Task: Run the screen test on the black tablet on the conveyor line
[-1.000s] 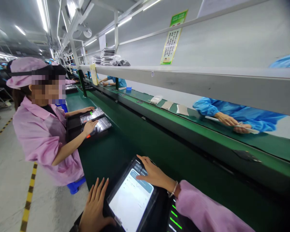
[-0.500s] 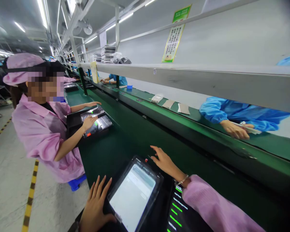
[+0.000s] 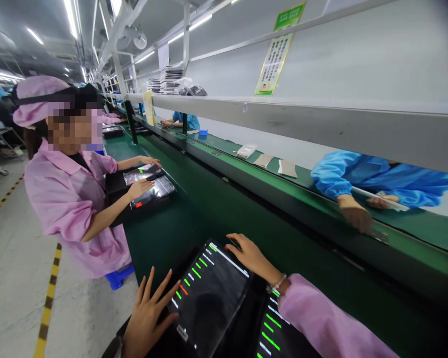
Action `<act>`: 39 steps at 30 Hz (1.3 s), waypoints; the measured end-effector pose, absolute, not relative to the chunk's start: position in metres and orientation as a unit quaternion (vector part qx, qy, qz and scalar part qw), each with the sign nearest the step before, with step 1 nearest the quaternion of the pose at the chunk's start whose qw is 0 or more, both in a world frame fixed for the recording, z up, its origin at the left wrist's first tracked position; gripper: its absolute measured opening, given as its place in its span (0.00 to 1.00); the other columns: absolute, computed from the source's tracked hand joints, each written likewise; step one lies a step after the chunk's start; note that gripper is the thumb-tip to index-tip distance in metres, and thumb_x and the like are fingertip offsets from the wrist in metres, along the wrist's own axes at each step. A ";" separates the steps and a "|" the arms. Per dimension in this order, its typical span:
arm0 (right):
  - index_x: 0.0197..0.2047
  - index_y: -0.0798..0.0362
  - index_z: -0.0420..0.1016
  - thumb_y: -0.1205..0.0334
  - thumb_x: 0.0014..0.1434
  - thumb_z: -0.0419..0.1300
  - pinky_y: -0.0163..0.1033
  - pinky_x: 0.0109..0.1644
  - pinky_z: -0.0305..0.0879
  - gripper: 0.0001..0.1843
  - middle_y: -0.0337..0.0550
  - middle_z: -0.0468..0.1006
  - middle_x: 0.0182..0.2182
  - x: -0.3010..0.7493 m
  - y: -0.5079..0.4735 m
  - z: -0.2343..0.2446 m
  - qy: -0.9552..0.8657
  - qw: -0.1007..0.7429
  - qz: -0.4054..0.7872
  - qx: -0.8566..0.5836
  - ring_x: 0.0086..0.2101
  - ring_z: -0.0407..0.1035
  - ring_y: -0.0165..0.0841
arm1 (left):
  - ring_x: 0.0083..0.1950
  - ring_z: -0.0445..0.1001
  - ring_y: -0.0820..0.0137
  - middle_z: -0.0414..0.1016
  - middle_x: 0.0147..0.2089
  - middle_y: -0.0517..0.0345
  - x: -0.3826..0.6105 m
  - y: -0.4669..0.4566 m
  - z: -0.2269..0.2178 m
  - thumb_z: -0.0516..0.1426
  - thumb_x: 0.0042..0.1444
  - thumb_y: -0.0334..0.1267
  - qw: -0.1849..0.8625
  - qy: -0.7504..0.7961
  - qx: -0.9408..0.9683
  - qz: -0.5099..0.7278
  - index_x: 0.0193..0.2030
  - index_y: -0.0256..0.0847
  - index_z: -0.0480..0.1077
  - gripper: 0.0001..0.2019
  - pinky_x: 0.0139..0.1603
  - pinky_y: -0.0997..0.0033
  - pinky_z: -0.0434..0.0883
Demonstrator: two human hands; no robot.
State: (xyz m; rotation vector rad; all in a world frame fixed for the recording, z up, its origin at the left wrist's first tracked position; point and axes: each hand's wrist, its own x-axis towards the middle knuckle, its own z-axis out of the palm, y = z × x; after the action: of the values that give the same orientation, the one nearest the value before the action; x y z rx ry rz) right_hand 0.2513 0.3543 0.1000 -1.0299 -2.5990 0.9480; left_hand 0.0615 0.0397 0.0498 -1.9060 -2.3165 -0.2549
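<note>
left hand (image 3: 149,318): open, fingers spread, lying flat at the near left edge of the tablet (image 3: 209,293); fingertips touch its dark frame, nothing gripped.
right hand (image 3: 252,256): open and relaxed, palm down, resting at the far right corner of the tablet; fingers curl lightly over the top edge, a thin bracelet at the wrist, a pink sleeve (image 3: 321,323) behind it.
tablet: lies tilted between the two hands, at the near edge of the green tabletop (image 3: 224,214); its screen is dark with rows of short green lines and one red mark.
second screen (image 3: 272,333): just right of the tablet, under the right forearm, also dark with green lines.
tabletop: a long green belt surface that runs away to the upper left, with a raised green ledge along its far side.
co-worker in pink (image 3: 70,199): stands at the left, near, both hands on two tablets (image 3: 147,184) lying side by side on a black stand.
co-worker in blue (image 3: 377,179): across the line at the right, only sleeves and hands show; one hand rests on the ledge, the other holds a thin white strip.
shelf (image 3: 302,119): a grey rail above the line, with stacked trays far off at its left end.
sign (image 3: 274,54): green and yellow, on the wall above the shelf.
</note>
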 end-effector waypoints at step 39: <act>0.30 0.55 0.82 0.53 0.46 0.62 0.39 0.39 0.64 0.14 0.45 0.81 0.31 0.239 0.369 0.099 -0.755 0.085 0.528 -0.379 0.34 0.71 0.35 | 0.75 0.45 0.43 0.45 0.77 0.48 0.058 0.042 0.043 0.52 0.65 0.59 0.217 -0.740 -0.633 -0.075 0.76 0.46 0.44 0.39 0.59 0.42 0.71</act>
State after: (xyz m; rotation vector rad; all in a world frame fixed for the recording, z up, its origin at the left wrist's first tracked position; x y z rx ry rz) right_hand 0.2386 0.3694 0.0995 -1.1311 -2.2516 1.5742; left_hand 0.0577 0.0417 0.0431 -1.7523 -2.0483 -0.2067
